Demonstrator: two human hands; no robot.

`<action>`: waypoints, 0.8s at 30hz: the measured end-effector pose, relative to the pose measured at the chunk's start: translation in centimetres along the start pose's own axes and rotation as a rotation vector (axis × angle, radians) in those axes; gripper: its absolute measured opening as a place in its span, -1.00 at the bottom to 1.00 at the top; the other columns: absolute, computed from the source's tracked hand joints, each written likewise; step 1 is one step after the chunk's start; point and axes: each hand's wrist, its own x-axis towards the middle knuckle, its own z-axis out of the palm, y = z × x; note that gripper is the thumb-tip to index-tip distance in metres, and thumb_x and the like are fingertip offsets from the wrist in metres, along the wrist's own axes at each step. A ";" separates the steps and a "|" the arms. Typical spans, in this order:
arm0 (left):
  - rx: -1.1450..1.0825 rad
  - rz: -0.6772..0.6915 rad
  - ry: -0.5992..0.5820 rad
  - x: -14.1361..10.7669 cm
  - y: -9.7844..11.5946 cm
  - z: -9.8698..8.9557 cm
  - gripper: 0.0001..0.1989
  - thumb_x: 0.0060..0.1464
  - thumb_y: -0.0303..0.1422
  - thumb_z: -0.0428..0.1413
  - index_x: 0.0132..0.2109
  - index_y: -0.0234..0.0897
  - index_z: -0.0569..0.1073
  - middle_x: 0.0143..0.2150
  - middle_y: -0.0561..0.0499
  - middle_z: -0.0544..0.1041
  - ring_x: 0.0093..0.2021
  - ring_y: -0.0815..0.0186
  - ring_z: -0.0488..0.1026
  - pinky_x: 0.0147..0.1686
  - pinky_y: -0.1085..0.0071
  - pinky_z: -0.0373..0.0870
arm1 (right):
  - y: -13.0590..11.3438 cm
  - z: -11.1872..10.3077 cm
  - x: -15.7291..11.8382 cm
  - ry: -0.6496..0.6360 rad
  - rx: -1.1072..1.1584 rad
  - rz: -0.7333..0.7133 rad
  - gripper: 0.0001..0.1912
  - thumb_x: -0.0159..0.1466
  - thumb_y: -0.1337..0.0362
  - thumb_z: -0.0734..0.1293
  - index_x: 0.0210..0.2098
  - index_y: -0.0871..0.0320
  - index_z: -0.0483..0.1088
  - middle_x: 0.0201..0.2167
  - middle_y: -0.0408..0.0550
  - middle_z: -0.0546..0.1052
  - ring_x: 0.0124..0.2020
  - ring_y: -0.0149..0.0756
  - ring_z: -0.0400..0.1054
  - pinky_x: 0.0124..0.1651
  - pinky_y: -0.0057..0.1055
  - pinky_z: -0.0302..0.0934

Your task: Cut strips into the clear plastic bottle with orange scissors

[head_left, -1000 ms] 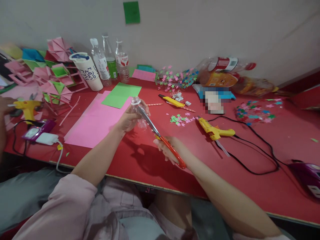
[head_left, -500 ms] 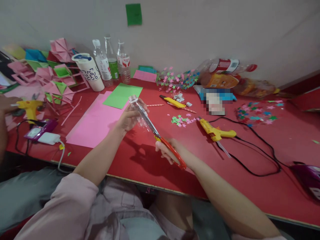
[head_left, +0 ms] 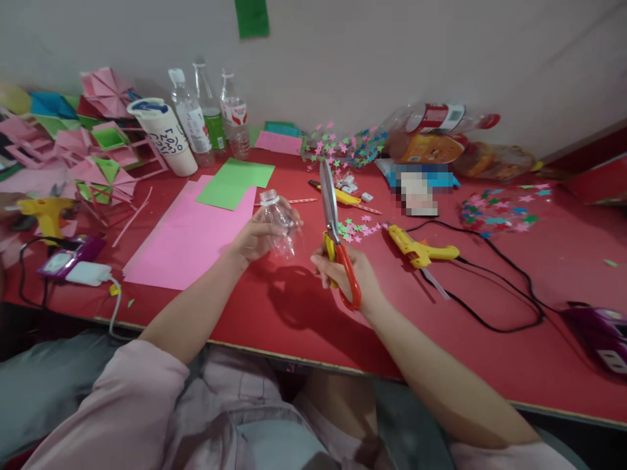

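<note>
My left hand (head_left: 259,234) is wrapped round the clear plastic bottle top (head_left: 278,219), a cut-off neck and shoulder piece held above the red table. To its right, my right hand (head_left: 350,271) grips a pair of scissors (head_left: 330,202) by the red and yellow handles. The blades point up, look closed and stand apart from the bottle piece. Pink paper (head_left: 189,241) and a green sheet (head_left: 236,183) lie beyond my left forearm. Small paper stars (head_left: 357,230) are scattered behind the scissors, with a yellow utility knife (head_left: 340,194) just past them.
A yellow glue gun (head_left: 421,251) with a black cord lies at right. Several bottles (head_left: 235,124) and a white tumbler (head_left: 164,140) stand along the wall. Another glue gun (head_left: 46,212) is at left, beside a co-worker's hand (head_left: 8,203). Pink paper models (head_left: 105,176) are behind it.
The scissors have come away from the bottle piece, swung upright and moved right; their blades were along it before. My left hand still holds the piece, and my view has shifted slightly.
</note>
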 end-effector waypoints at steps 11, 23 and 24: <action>0.072 -0.129 -0.132 -0.9 -1.7 1.0 -0.61 -0.29 -0.46 0.38 -0.22 -0.20 0.50 -0.20 -0.01 0.59 -0.09 0.14 0.60 -0.05 0.19 0.51 | -0.3 0.3 -0.7 -0.038 -0.008 0.008 -0.70 0.15 0.00 0.37 -0.36 0.10 0.34 -0.65 -0.29 0.31 -0.67 -0.48 0.15 -0.55 -0.44 0.10; 0.104 -0.208 -0.178 -1.2 -1.3 1.4 -0.55 -0.35 -0.48 0.45 -0.21 -0.25 0.56 -0.31 0.05 0.61 -0.31 0.32 0.54 -0.22 0.38 0.46 | -0.9 -0.2 -0.9 -0.153 0.143 0.008 -0.77 0.21 0.12 0.35 -0.46 0.07 0.26 -0.76 -0.37 0.19 -0.71 -0.49 0.11 -0.53 -0.46 0.09; 0.102 -0.231 -0.193 -1.1 -1.3 1.4 -0.54 -0.36 -0.46 0.46 -0.20 -0.26 0.56 -0.32 0.06 0.61 -0.30 0.32 0.54 -0.21 0.39 0.47 | -1.1 -0.4 -1.1 -0.171 0.144 0.011 -0.79 0.23 0.17 0.32 -0.48 0.06 0.24 -0.78 -0.39 0.14 -0.72 -0.50 0.09 -0.51 -0.45 0.10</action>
